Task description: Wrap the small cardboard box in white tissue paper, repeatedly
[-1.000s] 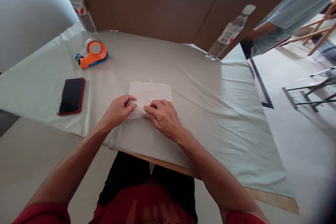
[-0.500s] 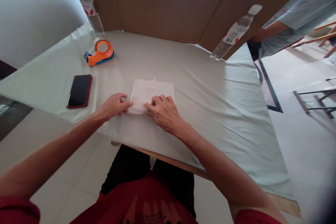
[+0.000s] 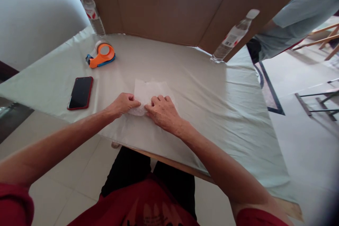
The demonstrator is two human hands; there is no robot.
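A whitish, partly see-through sheet of bubble wrap (image 3: 152, 87) lies on the cloth-covered table in front of me, its near edge crumpled or folded over. My left hand (image 3: 126, 104) pinches its near left corner between thumb and fingers. Close beside it, my right hand (image 3: 162, 113) has its fingers curled and pressed onto the near edge, covering the right part of the sheet. Whether anything is wrapped inside I cannot tell.
An orange and blue tape dispenser (image 3: 102, 55) and a phone in a red case (image 3: 80, 93) lie on the left. Two water bottles (image 3: 92, 12) (image 3: 235, 37) stand against an upright cardboard panel (image 3: 169, 3). A person in a grey shirt (image 3: 304, 14) is beyond it at right.
My left hand has moved slightly right and closed on the sheet's corner. The far right part of the sheet has shifted a little, and the view has tilted slightly.
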